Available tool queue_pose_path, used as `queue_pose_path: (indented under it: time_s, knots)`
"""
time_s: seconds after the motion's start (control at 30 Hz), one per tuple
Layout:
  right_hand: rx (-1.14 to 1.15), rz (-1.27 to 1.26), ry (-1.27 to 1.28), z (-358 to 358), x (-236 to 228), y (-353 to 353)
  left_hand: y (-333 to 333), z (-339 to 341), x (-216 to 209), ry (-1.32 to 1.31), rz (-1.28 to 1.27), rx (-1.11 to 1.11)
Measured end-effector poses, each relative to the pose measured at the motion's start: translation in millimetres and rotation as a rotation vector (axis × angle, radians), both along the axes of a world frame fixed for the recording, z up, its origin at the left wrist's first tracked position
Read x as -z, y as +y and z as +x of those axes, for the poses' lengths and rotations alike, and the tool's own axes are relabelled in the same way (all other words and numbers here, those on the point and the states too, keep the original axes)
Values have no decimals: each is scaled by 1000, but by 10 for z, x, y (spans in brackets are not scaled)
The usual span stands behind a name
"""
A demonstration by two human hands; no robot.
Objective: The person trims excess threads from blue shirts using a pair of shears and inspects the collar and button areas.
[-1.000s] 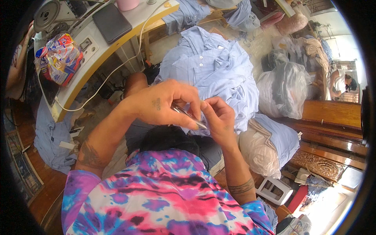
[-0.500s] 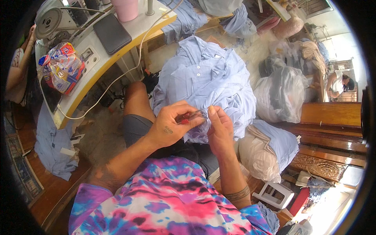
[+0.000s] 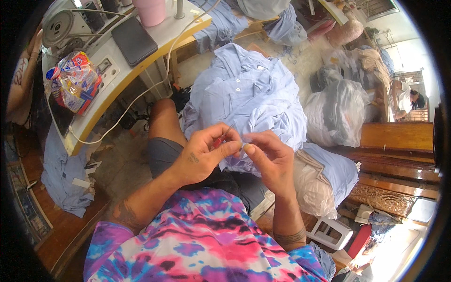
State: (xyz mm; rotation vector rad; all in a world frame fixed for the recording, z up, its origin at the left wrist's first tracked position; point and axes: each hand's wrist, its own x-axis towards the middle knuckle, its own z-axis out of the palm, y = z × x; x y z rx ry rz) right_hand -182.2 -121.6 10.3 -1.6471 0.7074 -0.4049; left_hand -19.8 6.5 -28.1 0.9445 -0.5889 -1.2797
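Observation:
A heap of light blue shirts lies in front of me, with white buttons showing on the top one. Over its near edge, my left hand is closed around a small red-handled tool whose thin metal tip points up past the fingers. The tool's exact kind is mostly hidden. My right hand pinches thumb to forefinger right beside the left fingertips. Something small and pale sits where the fingertips meet, too hidden to name.
A curved white table at left carries a dark flat case, a pink cup and a bread bag. Plastic-wrapped bundles stand at right, near a white stool. A person is far right.
The tool's metal part, held across toward the right fingertips before, now points upward in my left hand. My right hand has come down slightly and turned, its fingers now bent toward the left.

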Motion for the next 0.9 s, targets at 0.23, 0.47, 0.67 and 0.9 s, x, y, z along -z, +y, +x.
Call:
queue_pose_path:
  time_s: [0.23,0.47,0.67,0.9]
  knots:
    - [26,186,-61,54,-39,-107,10,-74,4,-38,-16,-33]
    - [288,-47,-200,72,35,-111,-74,-130,-90,-169,69,-62]
    - [409,-149,-228,75,190,-115,-42,-234,-93,-277,80,-65]
    - [558,-236,24,-70,129,-671,207,-233,-177,-283,245,-68]
